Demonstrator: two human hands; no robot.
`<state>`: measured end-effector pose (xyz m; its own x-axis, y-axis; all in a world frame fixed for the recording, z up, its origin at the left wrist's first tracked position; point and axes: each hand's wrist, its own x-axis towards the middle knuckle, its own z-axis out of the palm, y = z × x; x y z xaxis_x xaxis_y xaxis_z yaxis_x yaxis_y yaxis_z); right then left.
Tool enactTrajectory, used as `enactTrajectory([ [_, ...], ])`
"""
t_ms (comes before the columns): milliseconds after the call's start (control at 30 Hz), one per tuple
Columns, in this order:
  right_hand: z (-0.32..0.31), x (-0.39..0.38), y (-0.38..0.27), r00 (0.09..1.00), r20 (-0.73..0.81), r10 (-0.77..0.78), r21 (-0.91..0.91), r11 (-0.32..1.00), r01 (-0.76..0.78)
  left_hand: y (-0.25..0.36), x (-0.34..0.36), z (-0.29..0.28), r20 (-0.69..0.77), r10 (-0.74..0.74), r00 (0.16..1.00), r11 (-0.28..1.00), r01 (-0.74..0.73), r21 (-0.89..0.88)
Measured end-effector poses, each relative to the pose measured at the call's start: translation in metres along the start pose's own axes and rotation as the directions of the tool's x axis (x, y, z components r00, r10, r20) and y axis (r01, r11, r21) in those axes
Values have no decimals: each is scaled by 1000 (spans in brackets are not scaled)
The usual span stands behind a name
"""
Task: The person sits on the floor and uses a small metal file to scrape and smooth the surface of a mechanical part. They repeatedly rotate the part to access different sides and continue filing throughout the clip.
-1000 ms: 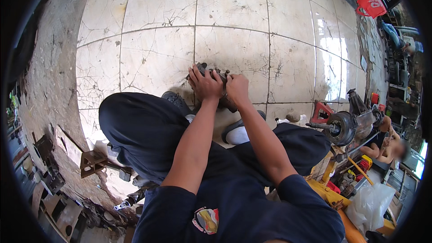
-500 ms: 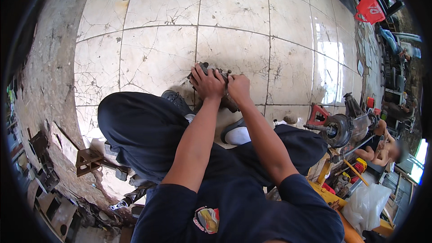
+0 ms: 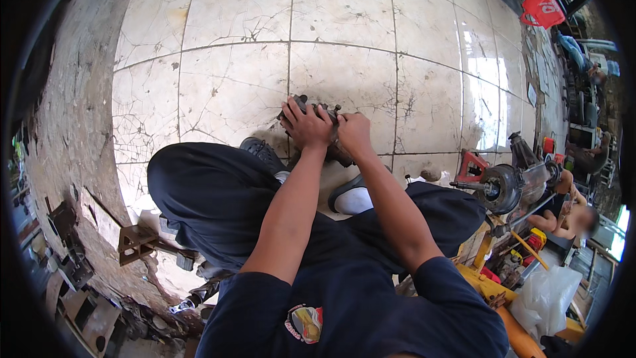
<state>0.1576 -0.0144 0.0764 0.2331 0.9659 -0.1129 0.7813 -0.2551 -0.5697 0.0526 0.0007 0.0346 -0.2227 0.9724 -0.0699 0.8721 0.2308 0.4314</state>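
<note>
A dark, greasy metal part (image 3: 301, 101) sits low over the tiled floor, between my feet. Across its top lies my left hand (image 3: 309, 126), fingers curled over the part and gripping it. At its right side my right hand (image 3: 354, 134) is closed, thumb and fingers pressed together beside a small bolt-like knob (image 3: 338, 108). Whatever the right fingers pinch is hidden. My palms cover most of the part, and a brownish lower piece of it shows below my wrists.
To the right, a red stand (image 3: 471, 166) is beside a large axle assembly (image 3: 507, 185). A yellow frame (image 3: 487, 285) and a clear plastic bag (image 3: 546, 295) lie lower right, near another person (image 3: 570, 215). A rusty metal bracket (image 3: 137, 244) is at left.
The view has shifted slightly. My right wrist and fingers have turned a little at the part's right side, while my left hand keeps its grip.
</note>
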Motion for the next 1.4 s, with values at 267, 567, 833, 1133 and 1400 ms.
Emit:
enactTrajectory([
  [267, -6, -1, 4, 999, 49, 12, -13, 1000, -11, 0, 2, -2, -21, 18, 1000, 1000, -18, 5],
  [567, -2, -6, 5, 993, 45, 107, 85, 990, -110, -1, 3, 1, -33, 4, 999, 1000, -4, 15],
  [833, -8, -2, 0, 996, 72, 46, 48, 998, -49, -3, 1, -1, -33, 17, 999, 997, -14, 75],
  [1133, -38, -61, 54, 973, 22, 228, 257, 940, -226, -1, -2, 1, 61, 0, 998, 997, 4, -72],
  [1400, -54, -88, 43, 786, 272, 555, 900, 142, -412, -34, -15, -5, 132, -113, 985, 963, 141, -228],
])
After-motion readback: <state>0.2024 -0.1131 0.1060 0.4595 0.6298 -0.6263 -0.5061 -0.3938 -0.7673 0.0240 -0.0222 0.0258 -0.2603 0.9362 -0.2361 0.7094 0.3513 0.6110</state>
